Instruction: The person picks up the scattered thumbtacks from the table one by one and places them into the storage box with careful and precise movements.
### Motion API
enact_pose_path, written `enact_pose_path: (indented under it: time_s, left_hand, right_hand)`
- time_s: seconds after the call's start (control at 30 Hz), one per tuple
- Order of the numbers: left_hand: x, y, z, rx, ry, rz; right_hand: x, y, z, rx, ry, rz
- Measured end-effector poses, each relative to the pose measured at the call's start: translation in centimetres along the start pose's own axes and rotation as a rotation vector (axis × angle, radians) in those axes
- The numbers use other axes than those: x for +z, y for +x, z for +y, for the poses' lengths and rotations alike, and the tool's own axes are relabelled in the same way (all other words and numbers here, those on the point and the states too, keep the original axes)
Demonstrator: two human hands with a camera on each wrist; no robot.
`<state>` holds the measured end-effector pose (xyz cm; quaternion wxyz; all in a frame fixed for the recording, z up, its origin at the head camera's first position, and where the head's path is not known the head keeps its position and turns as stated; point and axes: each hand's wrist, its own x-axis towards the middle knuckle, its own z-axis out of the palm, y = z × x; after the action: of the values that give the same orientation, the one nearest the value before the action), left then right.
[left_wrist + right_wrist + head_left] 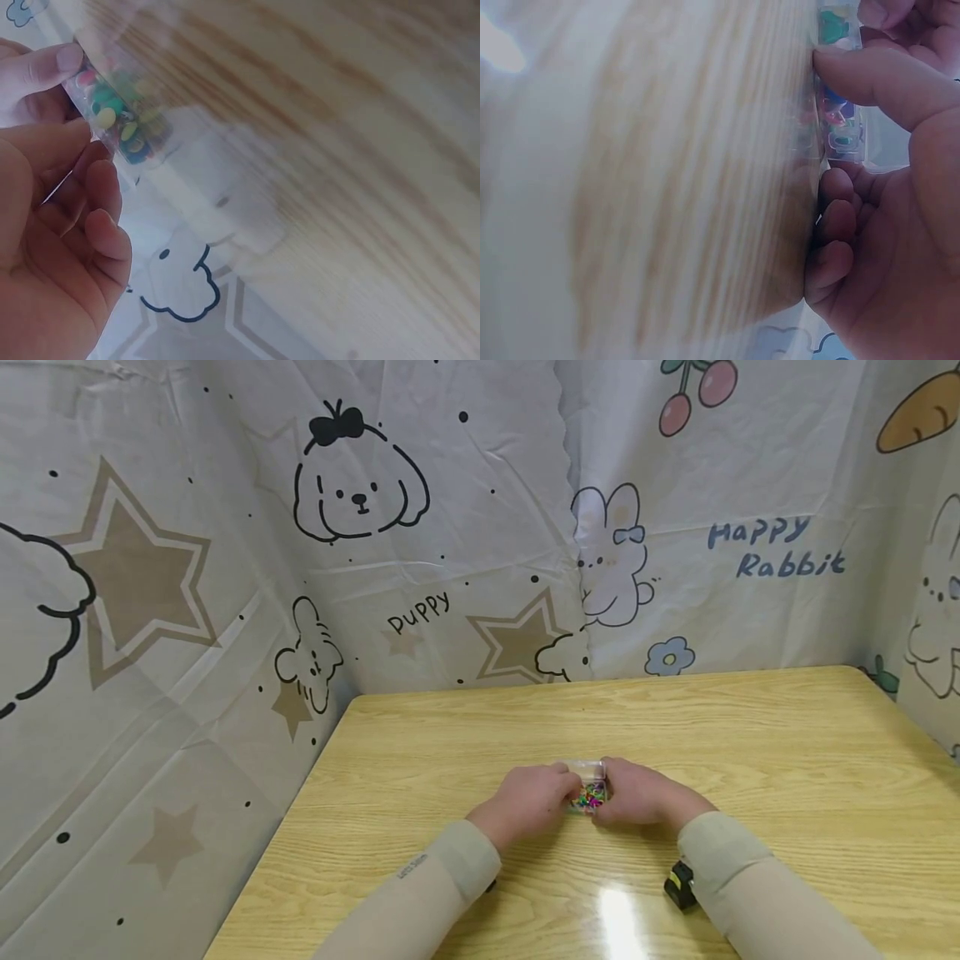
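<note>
A small clear plastic box (590, 796) of brightly coloured pieces, which look like thumbtacks, sits between both hands near the middle of the table. Its clear lid (585, 768) stands raised at the far side. My right hand (637, 792) grips the box's right end, with the thumb along the near side. From the left, my left hand (528, 802) reaches to the box, fingers curled and fingertips over its left part. In the left wrist view, green, yellow and red pieces (120, 112) show through the wall beside the left hand's fingers. I cannot tell what those fingertips pinch.
The wood-grain table (420, 743) has a shiny top. Cloth with cartoon drawings (450, 510) hangs behind it and at both sides. A small black device with a yellow mark (681, 885) shows beside the right sleeve's cuff.
</note>
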<state>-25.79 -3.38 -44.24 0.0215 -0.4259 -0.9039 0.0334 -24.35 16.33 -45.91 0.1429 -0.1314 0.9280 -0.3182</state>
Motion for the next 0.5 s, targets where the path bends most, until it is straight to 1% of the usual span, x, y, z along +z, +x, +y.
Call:
enact_pose_path:
  time_s: [0.07, 0.13, 0.37, 0.5]
  left_hand:
    - [0.0, -0.1, -0.2, -0.015, -0.017, 0.003]
    - [0.0, -0.3, -0.5, -0.044, -0.037, -0.001]
    - [0.1, -0.7, -1.3, -0.238, -0.152, -0.032]
    - [0.1, -0.7, -1.4, -0.297, -0.212, -0.043]
  right_hand:
    - [0.0, 0.0, -0.1, 0.002, -0.003, 0.0]
    - [0.0, 0.1, -0.1, 0.002, 0.003, -0.001]
    - [0.0, 0.1, -0.1, 0.013, -0.016, 0.0]
    - [0.1, 0.1, -0.1, 0.014, -0.019, -0.005]
